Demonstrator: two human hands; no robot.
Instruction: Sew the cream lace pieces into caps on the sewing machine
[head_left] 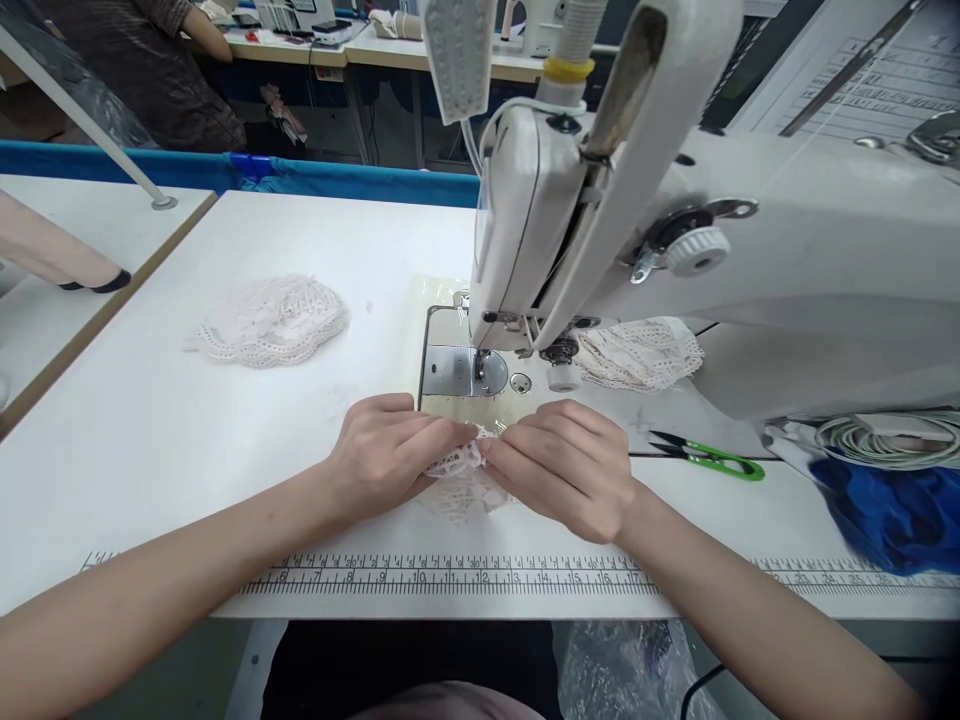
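Note:
Between my two hands is a piece of white lace trim (457,462), its lower part hanging down to the white tabletop. My left hand (394,450) pinches its upper left edge, and my right hand (566,465) pinches the same piece from the right. The fingertips of both hands almost meet. Just beyond them stands a white sewing machine (525,220), with its needle plate (454,372) in front of my fingers. The lace is on the near side of that plate, apart from the presser foot. Fingers cover part of the lace.
White lace lies in a pile (281,320) at left and another bundle (641,355) behind the needle area. Green thread snips (709,457) rest right of my right hand. Blue cloth (892,510) sits far right. A ruler strip (450,575) runs along the front edge. Another person (150,70) is beyond.

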